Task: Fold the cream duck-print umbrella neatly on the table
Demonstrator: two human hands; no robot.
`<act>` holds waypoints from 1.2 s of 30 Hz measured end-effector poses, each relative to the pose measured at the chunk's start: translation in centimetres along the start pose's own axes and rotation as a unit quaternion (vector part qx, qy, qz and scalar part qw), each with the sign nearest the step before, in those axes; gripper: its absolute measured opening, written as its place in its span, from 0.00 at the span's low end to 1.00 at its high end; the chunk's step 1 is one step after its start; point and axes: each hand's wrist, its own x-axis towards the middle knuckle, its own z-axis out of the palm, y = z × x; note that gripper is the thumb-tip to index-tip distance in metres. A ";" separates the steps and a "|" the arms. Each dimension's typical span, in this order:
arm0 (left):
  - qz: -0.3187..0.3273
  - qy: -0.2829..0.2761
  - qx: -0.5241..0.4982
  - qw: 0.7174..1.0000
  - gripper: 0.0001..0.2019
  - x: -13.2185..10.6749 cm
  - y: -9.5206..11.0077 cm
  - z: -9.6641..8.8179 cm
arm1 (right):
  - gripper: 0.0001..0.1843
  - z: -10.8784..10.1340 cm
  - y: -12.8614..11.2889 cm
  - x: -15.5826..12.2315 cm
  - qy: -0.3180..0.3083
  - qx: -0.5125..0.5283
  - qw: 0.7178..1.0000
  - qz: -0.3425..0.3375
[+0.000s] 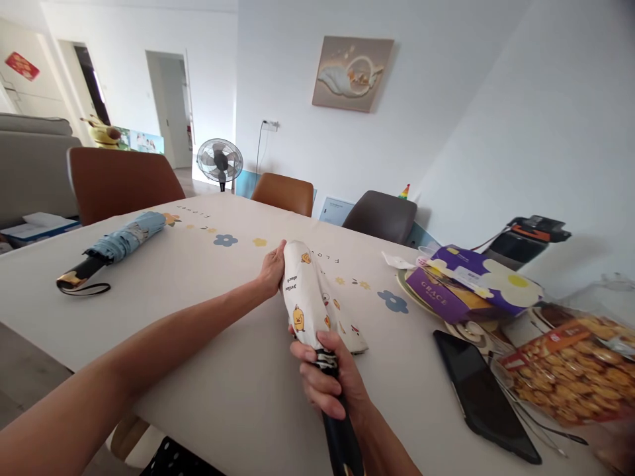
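A folded white umbrella printed with yellow ducks lies over the cream tablecloth at the middle of the table. My left hand cups the far tip of its canopy, fingers wrapped on the fabric. My right hand is closed round the near end, where the canopy meets the black handle that runs down towards me. A loose flap of the canopy rests on the cloth to the right.
A folded light-blue umbrella with a black handle and strap lies at the far left. Right of me are a black phone, a purple box on a plate and a snack bag. Chairs ring the table; a fan stands behind.
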 end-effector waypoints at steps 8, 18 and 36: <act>-0.043 0.015 0.001 0.999 0.13 2.1 1.6 -2.3 | 0.18 -0.2 -1.0 -0.5 -0.059 0.003 0.997 -0.056; -0.128 -0.356 -0.034 0.925 0.10 -0.1 2.8 -1.8 | 0.18 -0.2 -2.1 -1.0 -0.043 0.020 0.995 -0.084; -0.129 -0.545 0.121 0.820 0.07 -3.8 3.4 0.3 | 0.17 0.9 -2.2 -0.9 0.067 -0.051 0.992 -0.096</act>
